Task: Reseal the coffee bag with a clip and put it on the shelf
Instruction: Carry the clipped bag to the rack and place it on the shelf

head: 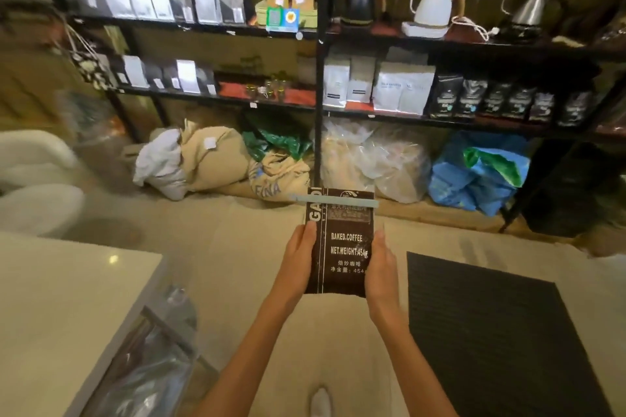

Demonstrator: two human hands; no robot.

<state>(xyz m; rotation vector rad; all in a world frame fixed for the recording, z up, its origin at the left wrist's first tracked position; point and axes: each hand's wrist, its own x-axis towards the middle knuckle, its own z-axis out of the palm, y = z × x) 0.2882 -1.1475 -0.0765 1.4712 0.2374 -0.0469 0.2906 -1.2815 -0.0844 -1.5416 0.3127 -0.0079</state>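
I hold a dark brown coffee bag (342,247) upright in front of me, printed "BAKED.COFFEE". A long pale blue clip (335,200) runs across its folded top and sticks out on both sides. My left hand (299,257) grips the bag's left edge. My right hand (381,264) grips its right edge. The black metal shelf (318,105) stands ahead, beyond the bag, its boards lined with coffee bags.
Matching dark bags (491,98) fill the middle shelf on the right, white bags (376,85) beside them. Kettles (433,7) stand on the top shelf. Sacks (216,159) and plastic bags (474,173) lie on the floor under it. A white table (61,298) is at left, a black mat (501,332) at right.
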